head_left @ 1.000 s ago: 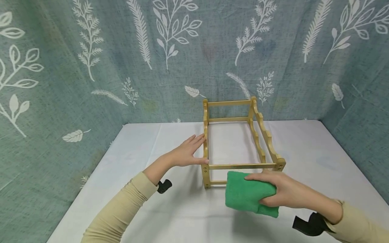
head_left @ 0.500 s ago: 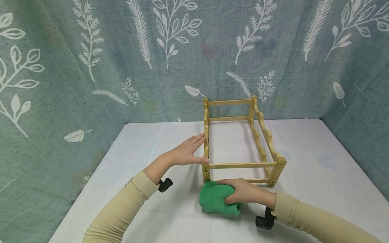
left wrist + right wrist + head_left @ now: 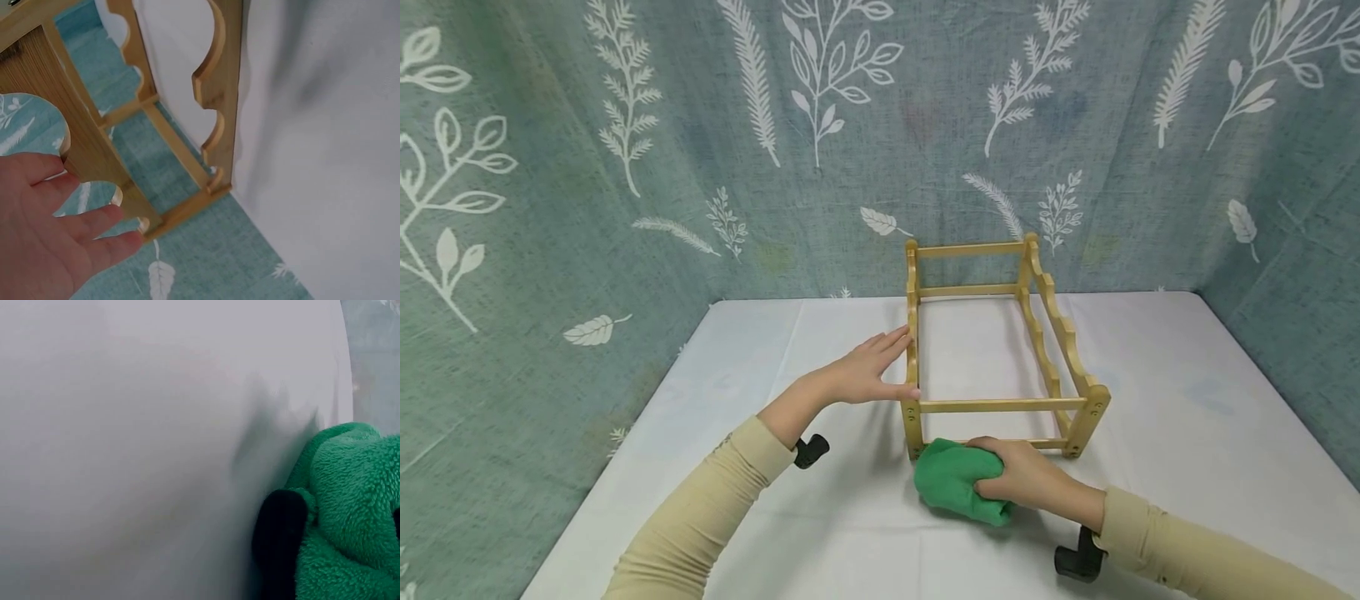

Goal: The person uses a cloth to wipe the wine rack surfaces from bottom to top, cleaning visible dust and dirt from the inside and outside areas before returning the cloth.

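A golden wooden rack (image 3: 1000, 406) with scalloped side rails stands on the white table. My left hand (image 3: 863, 375) rests against its left side, fingers spread and mostly straight, the thumb at the front corner. In the left wrist view those fingertips (image 3: 128, 245) touch the scalloped board (image 3: 100, 147). A folded green towel (image 3: 951, 482) is gripped in my right hand (image 3: 1033, 479) at the rack's front lower bar. Its fluffy pile fills the lower right of the right wrist view, where the towel (image 3: 356, 506) lies beside a dark rounded shape (image 3: 278, 544) I cannot identify.
A white cloth (image 3: 835, 542) covers the table. Grey-green curtains (image 3: 820, 208) with white leaf prints enclose the back and sides. Black wrist mounts (image 3: 1078, 557) stick out below both cuffs.
My right hand has swept the towel leftward along the rack's front bottom bar, then slightly back to the right. My left hand keeps its place on the rack.
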A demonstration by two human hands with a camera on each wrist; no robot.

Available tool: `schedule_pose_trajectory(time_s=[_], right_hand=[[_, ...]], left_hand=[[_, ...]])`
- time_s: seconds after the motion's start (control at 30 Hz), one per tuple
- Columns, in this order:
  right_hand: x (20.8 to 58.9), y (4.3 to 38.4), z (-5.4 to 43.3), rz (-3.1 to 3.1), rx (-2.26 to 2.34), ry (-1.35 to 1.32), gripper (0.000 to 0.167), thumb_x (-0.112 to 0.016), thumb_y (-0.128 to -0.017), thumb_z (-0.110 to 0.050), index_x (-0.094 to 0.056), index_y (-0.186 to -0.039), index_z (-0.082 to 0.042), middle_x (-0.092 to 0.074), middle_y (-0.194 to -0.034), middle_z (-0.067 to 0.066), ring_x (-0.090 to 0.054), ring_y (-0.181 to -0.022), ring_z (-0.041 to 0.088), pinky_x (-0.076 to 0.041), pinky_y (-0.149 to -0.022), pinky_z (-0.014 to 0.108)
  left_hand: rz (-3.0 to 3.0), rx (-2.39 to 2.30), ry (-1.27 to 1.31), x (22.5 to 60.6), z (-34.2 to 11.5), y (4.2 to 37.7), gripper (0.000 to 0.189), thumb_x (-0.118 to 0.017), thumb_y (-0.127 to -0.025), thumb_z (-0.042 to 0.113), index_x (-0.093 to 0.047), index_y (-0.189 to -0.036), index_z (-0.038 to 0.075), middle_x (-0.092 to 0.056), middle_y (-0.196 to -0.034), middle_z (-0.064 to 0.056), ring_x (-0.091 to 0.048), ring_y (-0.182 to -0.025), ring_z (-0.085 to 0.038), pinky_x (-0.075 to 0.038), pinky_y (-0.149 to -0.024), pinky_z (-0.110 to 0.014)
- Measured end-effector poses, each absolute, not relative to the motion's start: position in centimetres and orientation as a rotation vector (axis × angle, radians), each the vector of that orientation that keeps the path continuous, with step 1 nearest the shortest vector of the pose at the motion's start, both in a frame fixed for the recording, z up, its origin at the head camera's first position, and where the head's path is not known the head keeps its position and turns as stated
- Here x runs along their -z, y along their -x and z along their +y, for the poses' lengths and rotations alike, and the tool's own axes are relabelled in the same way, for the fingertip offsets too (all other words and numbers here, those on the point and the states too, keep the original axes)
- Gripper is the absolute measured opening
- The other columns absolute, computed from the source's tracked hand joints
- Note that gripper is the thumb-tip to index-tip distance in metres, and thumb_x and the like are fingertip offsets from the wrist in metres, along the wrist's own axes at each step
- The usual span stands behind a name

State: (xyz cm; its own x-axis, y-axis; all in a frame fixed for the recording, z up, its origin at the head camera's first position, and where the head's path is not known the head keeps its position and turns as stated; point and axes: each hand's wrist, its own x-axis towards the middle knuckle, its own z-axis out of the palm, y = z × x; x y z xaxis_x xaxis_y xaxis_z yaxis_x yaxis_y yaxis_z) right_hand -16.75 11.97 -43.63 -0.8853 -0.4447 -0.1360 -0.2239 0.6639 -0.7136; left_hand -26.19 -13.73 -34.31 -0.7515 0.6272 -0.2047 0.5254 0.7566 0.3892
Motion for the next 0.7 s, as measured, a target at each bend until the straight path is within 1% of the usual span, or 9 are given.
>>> schedule_pose_trajectory(time_s=[0.27,0.43,0.57,0.7], right_hand=[[43.3,15.6,16.4,2.687,1.006,0.360,0.054,-0.071,-0.072,-0.023,-0.058,-0.123,-0.014,-0.062,-0.110,0.010,-0.052,-0.082,0.016,-0.043,-0.064,0.032],[43.1,14.7,19.5,2.701,0.971,0.232,0.054,-0.071,-0.074,-0.026,-0.056,-0.123,-0.010,-0.064,-0.102,0.014,-0.054,-0.077,0.016,-0.043,-0.059,0.032],[42.9,14.2,21.8,2.716,0.918,0.160,0.050,-0.070,-0.075,-0.028,-0.057,-0.118,-0.007,-0.065,-0.096,0.012,-0.055,-0.073,0.016,-0.043,-0.056,0.032],[42.8,13.9,23.9,2.730,0.889,0.111,0.048,-0.069,-0.077,-0.026,-0.056,-0.118,-0.005,-0.064,-0.092,0.010,-0.053,-0.069,0.016,-0.041,-0.054,0.031]], left_hand=[[2.614,-0.466,-0.892,34.4,-13.6,26.2,0.098,-0.044,-0.079,0.072,-0.003,-0.149,0.017,0.004,-0.155,0.003,0.001,-0.141,-0.028,-0.008,-0.112,-0.048],[2.603,-0.479,-0.888,34.4,-13.7,26.3,0.099,-0.043,-0.078,0.074,-0.003,-0.149,0.017,0.005,-0.155,0.004,0.000,-0.141,-0.027,-0.009,-0.112,-0.048],[2.607,-0.483,-0.892,34.4,-13.8,26.3,0.099,-0.043,-0.078,0.074,-0.003,-0.149,0.017,0.004,-0.155,0.003,0.000,-0.141,-0.027,-0.009,-0.112,-0.049],[2.611,-0.486,-0.910,34.4,-13.8,26.3,0.099,-0.043,-0.078,0.073,-0.004,-0.149,0.016,0.003,-0.155,0.002,-0.001,-0.141,-0.027,-0.009,-0.112,-0.048]])
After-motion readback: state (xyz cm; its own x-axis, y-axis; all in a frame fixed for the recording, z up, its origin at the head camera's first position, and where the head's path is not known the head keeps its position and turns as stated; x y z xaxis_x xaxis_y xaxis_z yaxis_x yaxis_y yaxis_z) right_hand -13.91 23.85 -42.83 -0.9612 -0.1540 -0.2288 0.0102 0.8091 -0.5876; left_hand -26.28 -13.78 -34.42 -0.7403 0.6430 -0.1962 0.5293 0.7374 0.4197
